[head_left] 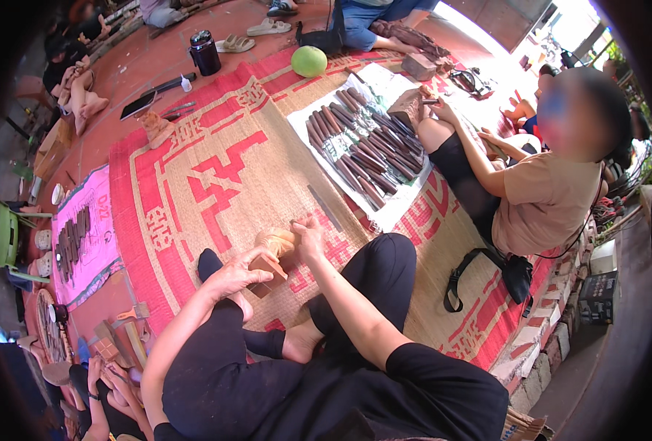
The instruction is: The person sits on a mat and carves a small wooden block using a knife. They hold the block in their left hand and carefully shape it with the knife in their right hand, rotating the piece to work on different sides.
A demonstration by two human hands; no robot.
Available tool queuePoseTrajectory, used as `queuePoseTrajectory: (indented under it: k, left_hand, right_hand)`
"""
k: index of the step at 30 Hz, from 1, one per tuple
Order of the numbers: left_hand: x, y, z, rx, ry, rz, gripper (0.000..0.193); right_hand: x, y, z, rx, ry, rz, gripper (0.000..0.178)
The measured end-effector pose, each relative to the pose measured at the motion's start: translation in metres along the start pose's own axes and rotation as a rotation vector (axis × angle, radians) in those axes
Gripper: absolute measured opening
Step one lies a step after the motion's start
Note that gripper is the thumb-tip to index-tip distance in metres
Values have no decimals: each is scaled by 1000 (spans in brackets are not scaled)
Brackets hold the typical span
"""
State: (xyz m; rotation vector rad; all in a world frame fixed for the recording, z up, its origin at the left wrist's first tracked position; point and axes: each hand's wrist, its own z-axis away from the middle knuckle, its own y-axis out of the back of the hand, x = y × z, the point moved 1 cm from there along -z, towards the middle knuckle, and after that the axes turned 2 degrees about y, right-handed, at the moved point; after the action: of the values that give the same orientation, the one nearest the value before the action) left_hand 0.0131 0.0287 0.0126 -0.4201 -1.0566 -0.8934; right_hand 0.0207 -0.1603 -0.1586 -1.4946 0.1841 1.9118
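Observation:
Above my crossed legs I hold a light-brown wood carving (277,240), rounded at its top, with a square-cut block end (267,275). My left hand (239,278) is closed around that block end, thumb lying over it. My right hand (309,237) is closed in a pinch right beside the rounded top. What its fingers hold, if anything, is too small to make out. Just beyond my right hand, a thin dark flat strip (324,208) lies on the woven mat (256,110).
To the right, a person (550,187) sits working a wooden piece beside a white cloth (315,158) with many dark-handled carving tools (370,147). More tools (73,246) lie on a pink cloth (99,213) at left. A green round fruit (309,62) and black flask (205,53) are at the back.

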Motion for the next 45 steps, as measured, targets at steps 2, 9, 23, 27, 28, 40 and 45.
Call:
queuePoseTrajectory:
  k: [2,9,23,27,28,40,45]
  left_hand:
    - [1,2,4,59,-2,61,31]
    - [5,-1,-1,12,-13,101,32]
    - [0,-1,-3,-12,40,57,31]
    - [-3,0,1,-31,-50,-26,31]
    - [-5,2,2,-1,-34,41,31]
    - [0,-1,1,53,28,133,32]
    - [4,2,5,43,13,156,34]
  right_hand:
    - [-9,-6,12,-117,-28,-8,10]
    - [-7,-3,9,-231,70,211,9]
    - [0,0,2,-117,94,153,13]
    - [-3,3,3,-83,3,7,9]
    - [-8,-1,9,-139,19,-3,9]
    - [1,-5,5,-66,34,44,13]
    - [-5,-9,16,-195,42,109,10]
